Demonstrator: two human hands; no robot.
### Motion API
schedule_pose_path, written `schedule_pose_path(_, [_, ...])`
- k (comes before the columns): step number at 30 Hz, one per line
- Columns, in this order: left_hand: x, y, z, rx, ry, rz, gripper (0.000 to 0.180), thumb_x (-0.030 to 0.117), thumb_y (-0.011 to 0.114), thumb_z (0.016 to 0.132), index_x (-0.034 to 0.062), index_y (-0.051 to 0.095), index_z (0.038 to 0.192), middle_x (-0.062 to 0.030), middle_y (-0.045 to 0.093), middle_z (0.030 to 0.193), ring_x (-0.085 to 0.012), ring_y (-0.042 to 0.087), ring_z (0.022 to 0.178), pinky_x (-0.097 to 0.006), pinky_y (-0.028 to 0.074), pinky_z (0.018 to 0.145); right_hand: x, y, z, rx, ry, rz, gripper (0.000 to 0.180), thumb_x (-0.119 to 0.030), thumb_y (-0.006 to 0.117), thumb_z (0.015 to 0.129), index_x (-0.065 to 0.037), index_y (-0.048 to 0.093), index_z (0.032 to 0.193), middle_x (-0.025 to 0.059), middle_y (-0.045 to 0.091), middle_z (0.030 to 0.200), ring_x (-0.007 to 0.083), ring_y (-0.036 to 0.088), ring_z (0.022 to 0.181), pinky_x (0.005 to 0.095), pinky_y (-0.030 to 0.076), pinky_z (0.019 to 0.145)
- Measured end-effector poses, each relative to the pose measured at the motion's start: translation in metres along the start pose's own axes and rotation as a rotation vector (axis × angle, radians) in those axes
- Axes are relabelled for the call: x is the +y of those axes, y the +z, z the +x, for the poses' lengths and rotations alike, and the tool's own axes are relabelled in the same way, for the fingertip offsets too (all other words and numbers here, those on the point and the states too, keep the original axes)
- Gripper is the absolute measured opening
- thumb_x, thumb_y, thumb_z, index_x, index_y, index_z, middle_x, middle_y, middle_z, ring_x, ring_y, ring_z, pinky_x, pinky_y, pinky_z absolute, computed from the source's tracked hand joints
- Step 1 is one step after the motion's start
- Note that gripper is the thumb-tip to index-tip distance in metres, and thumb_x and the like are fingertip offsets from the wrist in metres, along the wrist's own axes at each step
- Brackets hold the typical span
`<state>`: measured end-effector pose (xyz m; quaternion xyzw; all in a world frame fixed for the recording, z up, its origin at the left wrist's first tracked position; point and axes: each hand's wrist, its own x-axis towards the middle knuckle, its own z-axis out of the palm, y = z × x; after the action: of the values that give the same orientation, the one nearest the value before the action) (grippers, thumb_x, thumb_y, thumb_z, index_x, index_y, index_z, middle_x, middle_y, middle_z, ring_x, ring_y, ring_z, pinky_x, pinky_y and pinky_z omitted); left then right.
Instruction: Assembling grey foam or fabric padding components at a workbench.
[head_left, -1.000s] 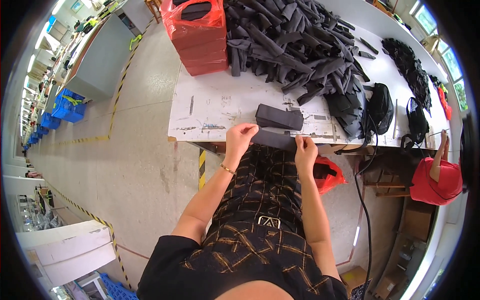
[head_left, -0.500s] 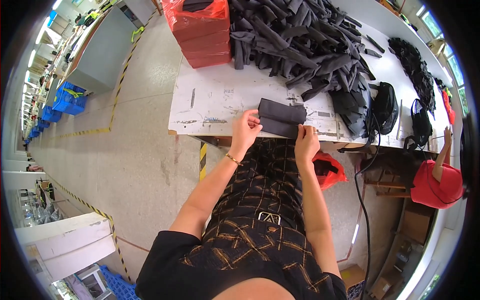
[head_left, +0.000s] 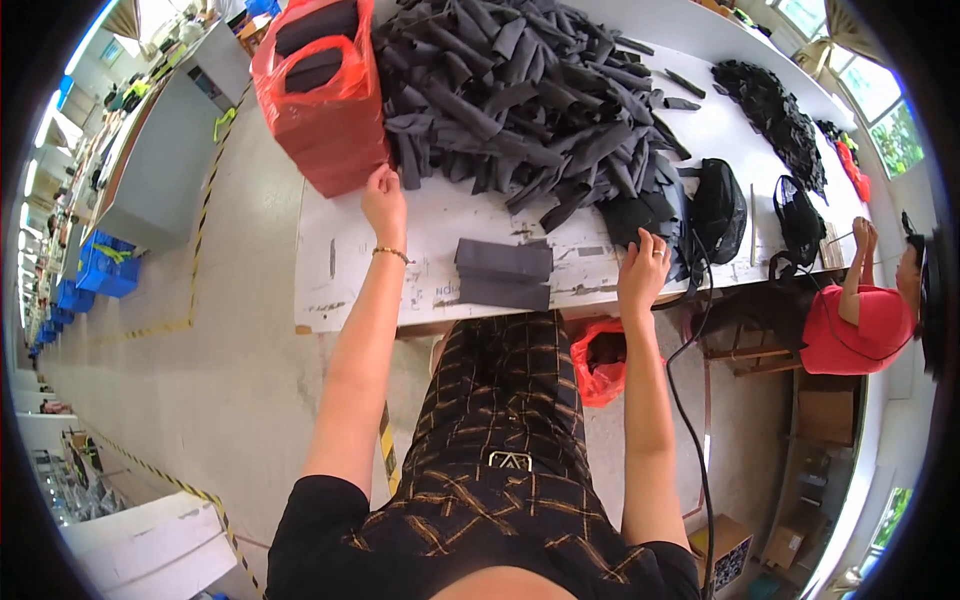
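Observation:
My left hand (head_left: 384, 203) reaches forward, fingers pinched together at the lower right corner of a red plastic bag (head_left: 335, 150). The bag stands upright on the table, filled with dark grey fabric pieces. My right hand (head_left: 645, 272) hovers by the near edge of a flat stack of dark fabric pieces (head_left: 640, 212); its fingers are apart and hold nothing. Between my hands, a folded dark grey fabric piece (head_left: 504, 273) lies flat near the table's front edge. Beyond it spreads a large heap of dark grey fabric strips (head_left: 520, 100).
Black mesh bags (head_left: 718, 212) lie right on the white table (head_left: 420, 262). A black cable (head_left: 690, 420) hangs over its front edge. A second red bag (head_left: 598, 375) is below the table. A co-worker in a red top (head_left: 858, 330) sits far right. Blue crates (head_left: 108, 265) stand left.
Both hands have let go of the folded fabric piece, which now lies on the table. My left hand has moved forward to the red bag, my right hand to the right. The view has shifted.

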<state>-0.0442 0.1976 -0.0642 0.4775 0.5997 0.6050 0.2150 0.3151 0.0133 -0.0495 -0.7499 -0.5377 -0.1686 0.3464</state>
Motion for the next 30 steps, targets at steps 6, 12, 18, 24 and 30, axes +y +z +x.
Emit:
schedule_pose_path(6, [-0.002,0.056,0.009,0.121,-0.018,0.104,0.029,0.013,0.063,0.086,-0.0047,0.064,0.108,-0.0174,0.071,0.091,-0.0276,0.070,0.086,-0.032,0.052,0.076,0.004,0.017,0.042,-0.163,-0.195,-0.330,0.039,-0.023,0.061,0.084,0.000,0.058,0.116,0.0116,0.058,0.112,0.0277,0.053,0.103,0.0397,0.042,0.084])
schedule_pose_path(12, [-0.024,0.036,0.011,0.039,-0.248,-0.160,0.035,0.010,0.072,0.078,-0.0080,0.063,0.106,-0.0097,0.069,0.079,-0.0195,0.064,0.072,-0.032,0.049,0.068,-0.020,0.040,0.031,-0.471,-0.386,-0.642,0.021,-0.012,0.055,0.081,-0.002,0.064,0.097,0.0102,0.061,0.095,0.0237,0.056,0.091,0.0356,0.044,0.078])
schedule_pose_path(18, [0.023,-0.010,-0.050,-0.274,-0.701,-0.493,0.027,0.018,0.075,0.079,0.0025,0.060,0.095,-0.0042,0.065,0.087,-0.0145,0.060,0.068,-0.030,0.051,0.062,0.006,0.015,0.002,-0.477,-0.343,-0.450,0.009,-0.011,0.056,0.082,-0.006,0.060,0.089,0.0111,0.059,0.094,0.0246,0.057,0.093,0.0360,0.046,0.080])
schedule_pose_path(24, [0.038,-0.036,-0.092,-0.439,-0.813,-0.789,0.031,0.017,0.066,0.089,-0.0017,0.051,0.109,-0.0126,0.066,0.101,-0.0237,0.066,0.087,-0.035,0.058,0.073,-0.020,-0.033,0.007,-0.483,-0.055,0.093,0.047,0.012,0.048,0.078,0.001,0.042,0.124,0.0215,0.056,0.112,0.0406,0.056,0.104,0.0439,0.047,0.088])
schedule_pose_path(30, [0.061,-0.039,-0.114,-0.619,-1.034,-1.178,0.020,0.012,0.051,0.098,-0.0002,0.054,0.113,-0.0203,0.059,0.118,-0.0368,0.061,0.108,-0.043,0.057,0.088,-0.067,-0.063,-0.025,-0.431,0.081,0.629,0.053,0.002,0.056,0.082,-0.003,0.038,0.131,0.0206,0.052,0.118,0.0347,0.053,0.103,0.0375,0.042,0.090])
